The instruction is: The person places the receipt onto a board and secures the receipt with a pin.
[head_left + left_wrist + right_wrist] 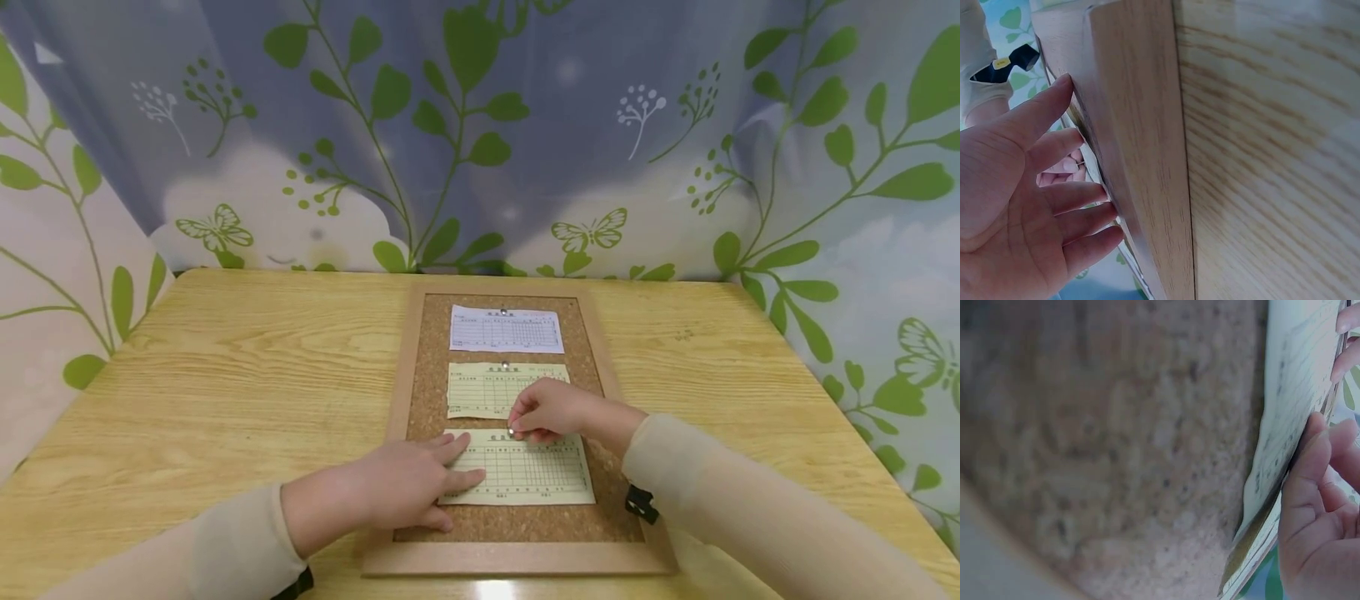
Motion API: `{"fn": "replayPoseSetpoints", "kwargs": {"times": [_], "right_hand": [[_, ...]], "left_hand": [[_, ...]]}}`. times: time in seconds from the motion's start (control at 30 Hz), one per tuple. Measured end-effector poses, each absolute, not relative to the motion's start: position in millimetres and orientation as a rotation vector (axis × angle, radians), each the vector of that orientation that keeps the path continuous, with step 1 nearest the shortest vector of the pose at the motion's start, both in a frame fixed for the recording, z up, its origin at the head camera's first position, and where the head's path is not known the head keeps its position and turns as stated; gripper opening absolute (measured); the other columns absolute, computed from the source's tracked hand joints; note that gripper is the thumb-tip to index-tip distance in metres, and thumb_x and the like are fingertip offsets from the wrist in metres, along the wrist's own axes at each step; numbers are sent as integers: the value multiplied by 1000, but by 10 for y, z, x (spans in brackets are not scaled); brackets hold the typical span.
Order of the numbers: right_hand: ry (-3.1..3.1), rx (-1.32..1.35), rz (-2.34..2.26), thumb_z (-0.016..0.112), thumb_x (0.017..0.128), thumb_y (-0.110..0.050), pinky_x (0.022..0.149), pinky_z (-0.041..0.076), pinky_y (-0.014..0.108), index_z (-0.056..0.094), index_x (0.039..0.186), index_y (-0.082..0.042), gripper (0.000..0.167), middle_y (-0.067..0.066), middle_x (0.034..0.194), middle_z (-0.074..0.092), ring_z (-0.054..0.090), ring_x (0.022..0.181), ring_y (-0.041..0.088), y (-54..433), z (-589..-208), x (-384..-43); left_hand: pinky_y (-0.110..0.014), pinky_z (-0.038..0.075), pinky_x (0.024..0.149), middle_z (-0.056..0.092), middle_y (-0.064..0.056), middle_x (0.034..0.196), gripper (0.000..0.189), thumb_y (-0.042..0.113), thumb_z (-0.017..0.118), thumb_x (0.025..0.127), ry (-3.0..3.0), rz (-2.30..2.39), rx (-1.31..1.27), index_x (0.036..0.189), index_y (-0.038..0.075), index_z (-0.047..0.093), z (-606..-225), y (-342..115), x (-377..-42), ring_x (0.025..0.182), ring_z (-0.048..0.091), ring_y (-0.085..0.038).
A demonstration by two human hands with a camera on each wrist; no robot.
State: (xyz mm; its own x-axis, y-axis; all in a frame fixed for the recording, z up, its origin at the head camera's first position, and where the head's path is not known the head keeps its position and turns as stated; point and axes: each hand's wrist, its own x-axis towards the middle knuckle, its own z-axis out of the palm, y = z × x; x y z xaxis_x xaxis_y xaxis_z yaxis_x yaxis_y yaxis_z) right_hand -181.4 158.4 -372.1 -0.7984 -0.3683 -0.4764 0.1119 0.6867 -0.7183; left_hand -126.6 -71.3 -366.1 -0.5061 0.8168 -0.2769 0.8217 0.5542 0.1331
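Observation:
A wood-framed corkboard (517, 527) lies flat with three printed form slips on it, one above another. The lowest yellow slip (528, 479) has my left hand (408, 483) at its left side, fingers spread and resting on its edge and the cork. My right hand (553, 408) pinches a small silvery thumbtack (512, 432) at that slip's top middle. Thumbtacks hold the middle yellow slip (480, 393) and the white top slip (506, 331) at their upper edges. The left wrist view shows my left hand (1022, 181) with fingers extended along the frame (1138, 125).
The board lies on a light wood-grain table (262, 358). Behind and beside the table hangs a curtain (570, 125) printed with leaves and butterflies. Dark straps (641, 504) show at both wrists.

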Motion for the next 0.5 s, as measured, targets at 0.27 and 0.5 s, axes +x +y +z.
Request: {"fn": "replayPoseSetpoints", "kwargs": {"times": [0.27, 0.5], "right_hand": [[2246, -174, -1064, 56, 93, -5, 50, 44, 21, 66, 87, 0, 12, 4, 71, 63, 52, 54, 8, 1617, -3764, -1829], [2247, -162, -1059, 56, 93, -6, 49, 44, 20, 66, 88, -1, 13, 3, 71, 63, 52, 54, 8, 1611, -3782, -1838]], "left_hand": [[-40, 41, 97, 32, -17, 147, 63, 48, 61, 84, 2492, -27, 1351, 140, 26, 45, -3668, -705, -1264, 129, 39, -31], [-40, 41, 97, 31, -17, 147, 62, 48, 61, 84, 2490, -28, 1348, 140, 26, 45, -3671, -704, -1267, 129, 39, -31]]}}
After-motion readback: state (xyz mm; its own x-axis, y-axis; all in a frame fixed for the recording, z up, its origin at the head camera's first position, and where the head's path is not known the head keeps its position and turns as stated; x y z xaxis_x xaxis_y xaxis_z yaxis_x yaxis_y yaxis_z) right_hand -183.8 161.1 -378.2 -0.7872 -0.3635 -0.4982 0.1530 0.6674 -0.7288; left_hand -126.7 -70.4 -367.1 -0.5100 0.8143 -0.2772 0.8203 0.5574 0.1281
